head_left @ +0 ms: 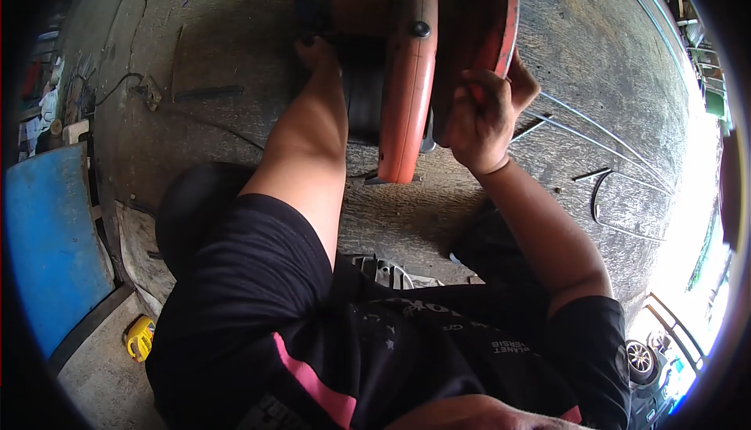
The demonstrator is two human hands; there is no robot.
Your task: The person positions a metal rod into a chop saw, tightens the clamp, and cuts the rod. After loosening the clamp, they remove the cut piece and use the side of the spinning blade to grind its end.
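A large cut-off saw (408, 109) with an orange-red handle and a red wheel guard (508, 27) stands in front of me at the top of the view. My right hand (486, 117) is closed on the lower edge of the guard, thumb and fingers bent round it. On the other side, my left hand (317, 55) reaches under the dark motor end (313, 0). Its fingers look curled against the saw there, though shadow and the machine hide part of them. The saw's upper end is cut off by the frame.
Thin metal rods (606, 137) and a bent black strip (596, 199) lie on the worn floor (610, 55) to the right. A dark flat bar (210, 94) and a cable (211, 123) are at left. A blue panel (55, 234) and yellow tape measure (141, 338) sit lower left.
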